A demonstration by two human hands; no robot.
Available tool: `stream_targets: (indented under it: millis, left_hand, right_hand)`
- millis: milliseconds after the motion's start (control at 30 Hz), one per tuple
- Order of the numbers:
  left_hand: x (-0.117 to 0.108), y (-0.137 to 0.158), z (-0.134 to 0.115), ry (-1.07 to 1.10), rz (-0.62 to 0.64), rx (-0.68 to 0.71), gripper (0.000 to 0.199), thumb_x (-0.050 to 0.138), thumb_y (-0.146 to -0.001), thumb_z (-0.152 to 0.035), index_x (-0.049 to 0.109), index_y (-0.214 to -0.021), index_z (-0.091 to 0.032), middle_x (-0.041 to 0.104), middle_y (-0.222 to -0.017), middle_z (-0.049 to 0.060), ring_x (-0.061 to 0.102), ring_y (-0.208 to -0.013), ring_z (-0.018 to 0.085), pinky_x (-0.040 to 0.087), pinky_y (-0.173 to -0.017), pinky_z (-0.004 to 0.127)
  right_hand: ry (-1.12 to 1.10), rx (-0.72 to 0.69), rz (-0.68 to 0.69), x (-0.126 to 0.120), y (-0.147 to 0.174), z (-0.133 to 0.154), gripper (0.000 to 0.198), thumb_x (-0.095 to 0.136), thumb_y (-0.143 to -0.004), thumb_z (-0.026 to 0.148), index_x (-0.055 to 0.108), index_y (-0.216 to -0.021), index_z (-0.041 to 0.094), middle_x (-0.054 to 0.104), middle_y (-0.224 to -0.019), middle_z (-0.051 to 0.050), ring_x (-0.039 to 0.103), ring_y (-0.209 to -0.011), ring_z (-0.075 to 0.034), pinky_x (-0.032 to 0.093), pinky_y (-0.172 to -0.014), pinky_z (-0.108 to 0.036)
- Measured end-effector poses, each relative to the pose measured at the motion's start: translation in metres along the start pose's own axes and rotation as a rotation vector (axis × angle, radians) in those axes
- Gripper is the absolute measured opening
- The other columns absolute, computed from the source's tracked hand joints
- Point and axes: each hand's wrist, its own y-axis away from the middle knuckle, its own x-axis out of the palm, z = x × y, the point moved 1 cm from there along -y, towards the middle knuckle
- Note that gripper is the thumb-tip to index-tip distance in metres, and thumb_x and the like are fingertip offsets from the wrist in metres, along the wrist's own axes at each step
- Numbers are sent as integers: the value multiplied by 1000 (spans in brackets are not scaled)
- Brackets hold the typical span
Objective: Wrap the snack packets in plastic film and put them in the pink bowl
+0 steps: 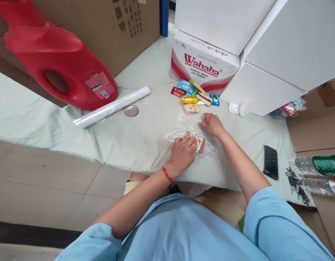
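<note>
My left hand (183,152), with a red bracelet at the wrist, has its fingers over a small red-brown and cream snack packet (199,144) and holds it down. Beneath and around the packet spreads a crumpled sheet of clear plastic (212,150). My right hand (213,125) is just beyond the packet, over the far right part of the plastic. Its fingers are apart, and nothing shows in them. A cream-wrapped snack (191,108) and a yellow-wrapped snack (189,99) lie past my right hand, beside blue and red packets (185,86).
A roll of clear film (113,107) and a round metal disc (131,110) lie to the left, by a red jug (61,61). A Wahaha carton (202,65) stands at the back. Right are a phone (271,162), keys (297,185) and plastic bottles (305,165).
</note>
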Motion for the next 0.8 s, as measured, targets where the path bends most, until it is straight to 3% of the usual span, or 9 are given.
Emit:
stream_targets:
  millis: [67, 200, 333, 400, 500, 633, 800]
  left_hand:
    - [1, -1, 0, 2, 0, -3, 31, 50, -106, -20, 73, -127, -19, 73, -140, 9, 61, -136, 26, 42, -103, 45]
    - [2, -1, 1, 12, 5, 1, 30, 51, -106, -22, 71, -129, -19, 73, -139, 10, 60, -136, 26, 42, -103, 45]
    - [1, -1, 1, 16, 16, 3, 31, 51, -105, -20, 71, -129, -19, 72, -139, 11, 60, -137, 27, 43, -102, 45]
    - [1, -1, 2, 18, 17, 6, 31, 51, -105, -18, 72, -129, -18, 73, -138, 11, 61, -136, 27, 45, -101, 45]
    - [4, 1, 6, 37, -3, 8, 29, 51, -104, -16, 75, -121, -16, 75, -134, 13, 64, -134, 28, 49, -102, 46]
    - [14, 7, 15, 171, -115, -7, 27, 51, -104, -16, 77, -111, -18, 78, -128, 12, 69, -127, 26, 55, -105, 44]
    - [27, 14, 23, 421, -264, -83, 21, 57, -100, -14, 76, -104, -22, 80, -117, 8, 73, -117, 22, 59, -108, 42]
  right_hand:
    - [33, 18, 58, 6, -9, 3, 53, 75, -87, 35, 66, -135, 11, 73, -117, -18, 61, -114, -34, 47, -99, -42]
    - [-118, 65, 226, 7, -13, 8, 22, 72, -88, 30, 74, -103, 14, 68, -80, -4, 60, -80, -21, 45, -77, -30]
    - [-296, -78, 119, -11, 7, 16, 11, 70, -87, 28, 72, -88, 16, 62, -82, -1, 54, -71, -16, 44, -71, -28]
    - [-372, -232, 75, -19, 29, 24, 10, 67, -89, 27, 72, -90, 18, 62, -88, -2, 56, -73, -16, 45, -74, -28]
    - [-414, -412, 153, -19, 70, 38, 16, 57, -98, 25, 73, -100, 21, 62, -90, -3, 60, -79, -17, 47, -77, -28]
    - [-412, -416, 60, 3, 109, 48, 25, 48, -106, 23, 71, -116, 23, 59, -93, -4, 61, -84, -20, 51, -79, -30]
    - [-387, -393, -134, 35, 127, 53, 37, 44, -108, 20, 67, -136, 26, 58, -98, -6, 61, -90, -22, 53, -87, -35]
